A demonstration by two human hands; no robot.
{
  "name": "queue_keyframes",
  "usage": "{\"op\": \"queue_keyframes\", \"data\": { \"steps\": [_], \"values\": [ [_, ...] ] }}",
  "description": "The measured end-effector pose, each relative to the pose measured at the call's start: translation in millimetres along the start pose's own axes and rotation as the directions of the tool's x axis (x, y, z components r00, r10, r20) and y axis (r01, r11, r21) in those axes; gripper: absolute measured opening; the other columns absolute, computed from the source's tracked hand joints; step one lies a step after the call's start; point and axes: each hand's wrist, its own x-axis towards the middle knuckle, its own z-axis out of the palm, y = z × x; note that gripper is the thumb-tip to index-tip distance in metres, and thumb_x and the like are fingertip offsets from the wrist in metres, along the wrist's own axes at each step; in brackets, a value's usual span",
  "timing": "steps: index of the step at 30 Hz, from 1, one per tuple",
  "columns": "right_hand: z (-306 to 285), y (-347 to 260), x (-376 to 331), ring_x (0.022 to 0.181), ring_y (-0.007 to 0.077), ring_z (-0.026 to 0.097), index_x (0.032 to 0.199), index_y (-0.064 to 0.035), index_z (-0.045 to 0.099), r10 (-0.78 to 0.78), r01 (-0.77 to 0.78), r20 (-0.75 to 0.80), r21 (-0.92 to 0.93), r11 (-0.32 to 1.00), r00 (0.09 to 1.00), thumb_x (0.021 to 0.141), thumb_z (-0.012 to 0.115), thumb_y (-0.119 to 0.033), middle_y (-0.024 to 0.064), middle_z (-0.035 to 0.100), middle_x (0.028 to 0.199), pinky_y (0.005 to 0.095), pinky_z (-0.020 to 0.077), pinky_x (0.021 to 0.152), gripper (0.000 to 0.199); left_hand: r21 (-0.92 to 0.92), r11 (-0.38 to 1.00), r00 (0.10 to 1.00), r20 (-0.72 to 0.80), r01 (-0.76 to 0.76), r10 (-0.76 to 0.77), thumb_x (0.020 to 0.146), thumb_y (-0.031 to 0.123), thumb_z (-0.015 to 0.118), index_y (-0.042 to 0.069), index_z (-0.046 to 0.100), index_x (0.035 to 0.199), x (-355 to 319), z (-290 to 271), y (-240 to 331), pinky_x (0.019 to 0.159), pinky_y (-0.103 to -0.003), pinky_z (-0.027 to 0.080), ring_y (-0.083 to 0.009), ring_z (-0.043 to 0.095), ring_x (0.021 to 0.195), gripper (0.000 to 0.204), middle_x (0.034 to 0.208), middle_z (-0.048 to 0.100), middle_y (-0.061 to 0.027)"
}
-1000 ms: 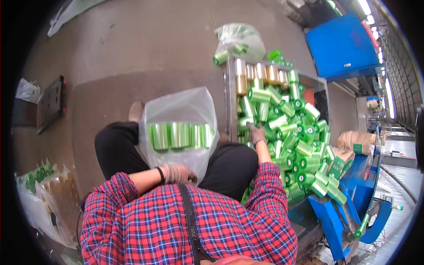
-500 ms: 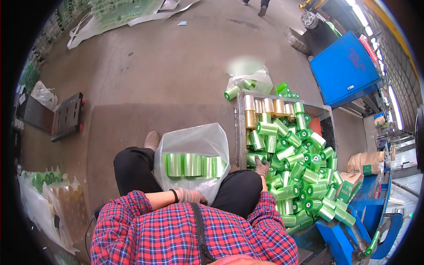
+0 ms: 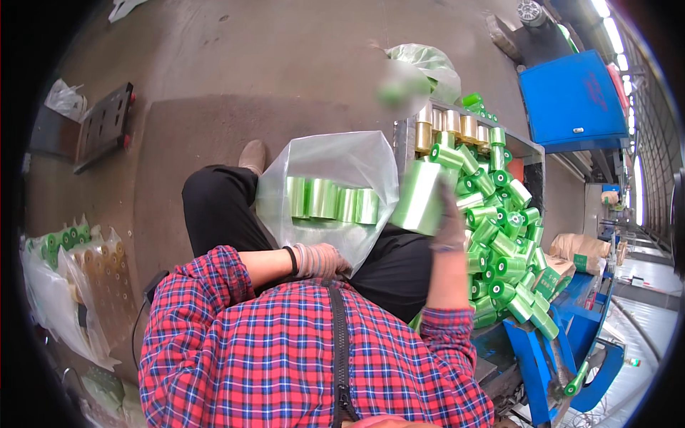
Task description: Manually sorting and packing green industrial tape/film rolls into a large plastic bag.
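My right hand (image 3: 449, 220), in a grey glove, grips a green film roll (image 3: 418, 198) raised between the bag and the heap. Motion blurs that hand a little. On my lap lies a clear plastic bag (image 3: 285, 160), with a row of several green film rolls (image 3: 322, 199) inside it. My left hand (image 3: 319, 260), in a striped glove, is closed on the near edge of the bag. To the right, a grey-rimmed bin (image 3: 406, 143) is heaped with loose green film rolls (image 3: 504, 245); pale gold rolls (image 3: 468, 128) stand along its far side.
A blue cabinet (image 3: 571, 100) stands at the far right. Cardboard boxes (image 3: 556, 278) and blue metal parts (image 3: 531, 371) sit beside the heap. Bagged rolls (image 3: 93, 264) lie at the left, below a dark flat metal piece (image 3: 103, 127). Another plastic bag (image 3: 432, 64) rests behind the bin.
My right hand has lifted a green roll out of the heap and moved it toward the bag. My left hand still holds the bag. The whole view has shifted.
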Motion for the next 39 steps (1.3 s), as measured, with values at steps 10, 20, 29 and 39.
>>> {"op": "queue_keyframes", "data": {
  "steps": [10,20,29,39],
  "values": [
    [45.4,177.0,94.6,0.118,0.0364,0.040,0.123,0.0102,0.030,0.151,-0.292,-0.275,-0.950,0.109,0.950,0.068,0.061,-0.057,0.0311,0.040,0.124,0.0371,0.0354,0.096,0.092,-0.291,0.948,0.924,-0.312,0.127,-0.220,0.079,0.044,0.053,0.010,0.062,0.097,-21.9,-15.4,-7.3,0.075,-0.037,0.047,-0.0313,0.060,0.083,0.039,0.088,0.063,-0.0150],
    [4.1,27.3,14.1,0.127,0.0274,0.029,0.133,-0.0085,0.029,0.127,0.321,0.315,-0.702,-0.636,0.940,0.065,0.068,-0.046,0.0170,0.033,0.135,0.0395,0.0259,0.103,0.087,0.643,0.514,0.769,-0.192,0.568,-0.609,0.065,0.042,0.066,0.001,0.026,0.134,-106.5,-83.7,-59.4,0.106,-0.047,0.017,-0.0367,0.022,0.130,0.090,0.140,0.023,-0.0219],
    [-35.1,27.0,30.5,0.082,0.0404,0.057,0.126,-0.0082,0.036,-0.284,-0.158,-0.226,-0.957,0.242,0.932,0.073,0.062,-0.026,0.0238,0.061,0.082,0.0428,0.0446,0.078,0.061,0.362,0.745,0.827,-0.286,0.561,-0.483,0.060,0.045,0.071,0.005,0.021,0.137,81.3,-64.2,-59.8,0.101,-0.046,0.028,-0.0399,0.019,0.129,0.100,0.140,0.014,-0.0280],
    [-50.3,37.5,40.9,0.075,0.0340,0.062,0.126,-0.0109,0.041,-0.205,-0.030,-0.070,-0.980,0.194,0.976,0.076,0.055,-0.021,0.0196,0.062,0.075,0.0420,0.0467,0.071,0.053,0.120,0.846,0.715,-0.604,0.519,-0.352,0.052,0.052,0.073,0.013,0.030,0.133,108.7,-14.2,-109.9,0.103,-0.045,0.020,-0.0398,0.024,0.124,0.099,0.134,0.024,-0.0256]
  ]
}}
